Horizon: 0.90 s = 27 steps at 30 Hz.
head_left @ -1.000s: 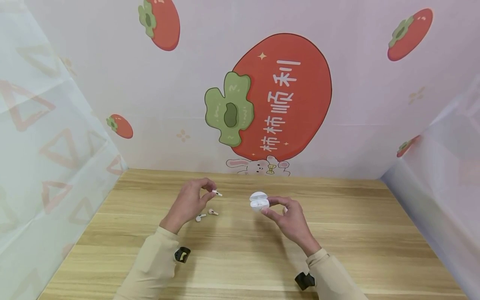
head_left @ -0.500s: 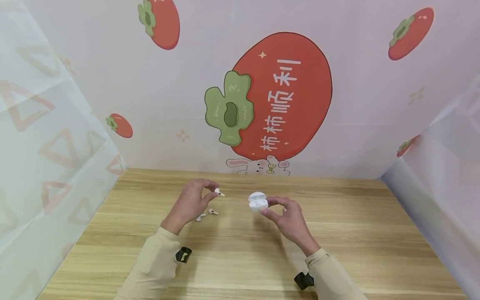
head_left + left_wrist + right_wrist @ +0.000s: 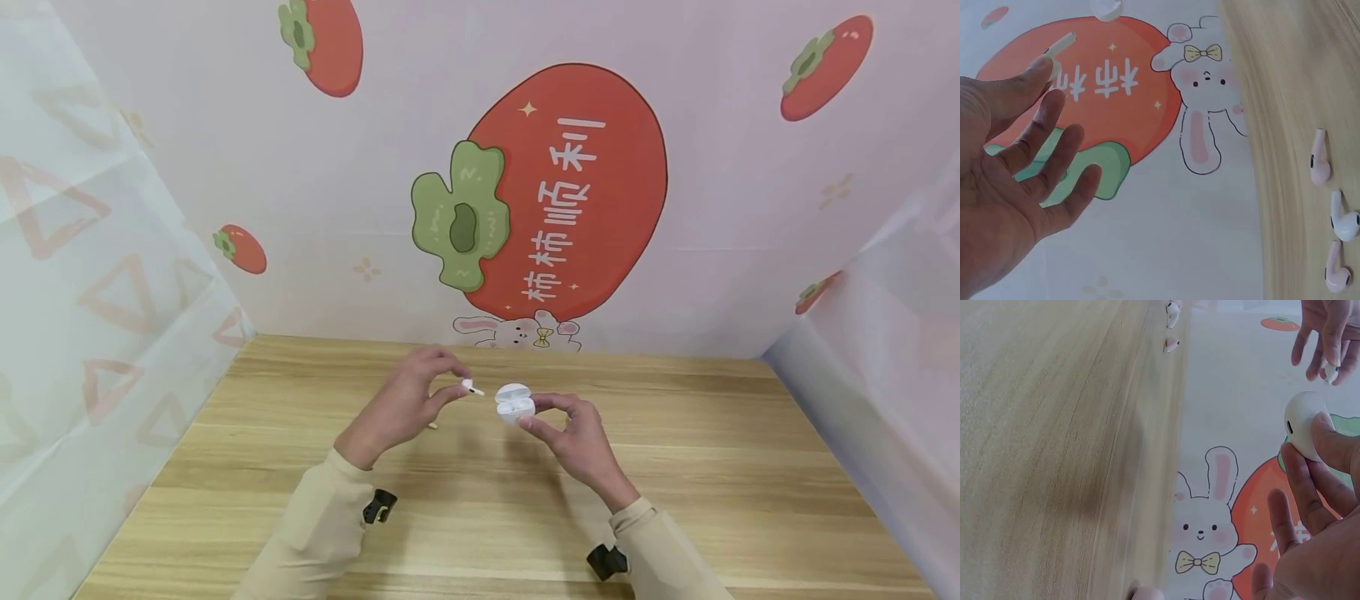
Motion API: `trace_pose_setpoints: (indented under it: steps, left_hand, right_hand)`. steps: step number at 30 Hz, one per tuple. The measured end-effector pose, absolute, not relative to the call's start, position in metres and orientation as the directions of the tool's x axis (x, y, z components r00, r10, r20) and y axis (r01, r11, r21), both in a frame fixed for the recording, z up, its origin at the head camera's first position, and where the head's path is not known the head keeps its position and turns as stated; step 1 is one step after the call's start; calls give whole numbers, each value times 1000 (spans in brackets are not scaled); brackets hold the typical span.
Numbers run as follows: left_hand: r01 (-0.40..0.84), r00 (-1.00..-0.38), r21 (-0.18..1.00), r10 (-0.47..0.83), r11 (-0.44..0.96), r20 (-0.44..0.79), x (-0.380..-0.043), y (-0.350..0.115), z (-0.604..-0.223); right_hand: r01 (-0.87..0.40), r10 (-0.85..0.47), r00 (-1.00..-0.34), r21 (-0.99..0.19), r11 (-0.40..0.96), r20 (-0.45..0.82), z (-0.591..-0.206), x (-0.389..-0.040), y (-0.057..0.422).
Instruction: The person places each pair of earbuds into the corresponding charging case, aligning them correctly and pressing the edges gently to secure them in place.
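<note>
White earbud (image 3: 472, 388) slants — stem (image 3: 479, 392) pointing toward the case (image 3: 515, 410).

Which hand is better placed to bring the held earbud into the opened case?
Probably the left hand: it pinches the white earbud near the open case, which the right hand holds above the table.

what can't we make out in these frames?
Loose earbuds, head view: mostly hidden behind the left hand; one stem end shows.
Slots of the open case, head view: too small to tell whether filled.
Case interior, right wrist view: hidden by its outer shell.
Case, left wrist view: cut off by the top edge.
Pale pink thing, right wrist view: cut off by the bottom edge; can't identify.
</note>
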<state>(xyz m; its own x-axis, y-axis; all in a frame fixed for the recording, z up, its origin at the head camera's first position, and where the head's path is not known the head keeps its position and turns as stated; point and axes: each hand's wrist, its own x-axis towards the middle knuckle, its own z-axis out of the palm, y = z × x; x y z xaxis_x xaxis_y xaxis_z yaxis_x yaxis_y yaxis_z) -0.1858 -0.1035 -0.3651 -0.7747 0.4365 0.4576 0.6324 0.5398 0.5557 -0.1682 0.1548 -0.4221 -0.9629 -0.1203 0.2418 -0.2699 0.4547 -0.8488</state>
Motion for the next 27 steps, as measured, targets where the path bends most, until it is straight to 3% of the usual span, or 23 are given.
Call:
trace_pose_setpoints:
  steps: [19, 27]
  left_hand:
    - [758, -653, 421, 591, 499, 474, -191, -77, -360]
    - [760, -649, 385, 614, 523, 449, -191, -72, -358]
  right_hand:
    - [-352, -218, -934, -821, 449, 282, -419, -171, 158]
    - [-364, -232, -929, -818, 445, 287, -418, -172, 157]
